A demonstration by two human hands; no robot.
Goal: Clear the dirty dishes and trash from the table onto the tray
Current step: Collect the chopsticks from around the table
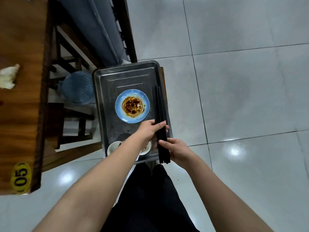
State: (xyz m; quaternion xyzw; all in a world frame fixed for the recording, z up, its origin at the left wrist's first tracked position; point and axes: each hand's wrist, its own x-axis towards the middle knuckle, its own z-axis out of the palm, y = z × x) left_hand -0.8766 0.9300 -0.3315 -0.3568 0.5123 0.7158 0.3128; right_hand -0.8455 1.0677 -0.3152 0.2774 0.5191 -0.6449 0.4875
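A metal tray [107, 84] rests on a stool in front of me. On it lies a blue plate [119, 108] smeared with brown sauce, and a white bowl [112, 147] sits at the near edge, partly hidden under my left forearm. A bundle of black chopsticks [158, 104] lies lengthwise above the tray's right side. My left hand [150, 128] grips the bundle near its middle. My right hand [175, 149] grips it closer to the near end. A crumpled white napkin [8, 77] lies on the wooden table [21, 123] at the left.
The table corner bears a yellow "05" label [20, 177]. Dark wooden chair frames [73, 114] and a blue cushion [77, 88] stand between table and tray. Grey tiled floor [242, 81] spreads to the right. My dark trousers [150, 198] fill the bottom centre.
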